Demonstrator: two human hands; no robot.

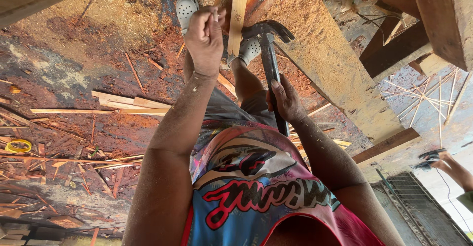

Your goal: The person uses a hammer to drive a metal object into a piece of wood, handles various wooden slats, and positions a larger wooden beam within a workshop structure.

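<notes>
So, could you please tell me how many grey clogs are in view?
2. The first clog is just above the left hand. The second clog is right of the wooden strip, beside the hammer. Both are partly hidden.

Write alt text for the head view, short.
Looking down, the right hand grips a claw hammer while the left hand pinches something small against a narrow wooden strip; wood offcuts litter the sawdust-covered floor.

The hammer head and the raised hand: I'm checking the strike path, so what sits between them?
In the head view, an upright pale wood strip stands between the left hand and the hammer held by the right hand.
</notes>
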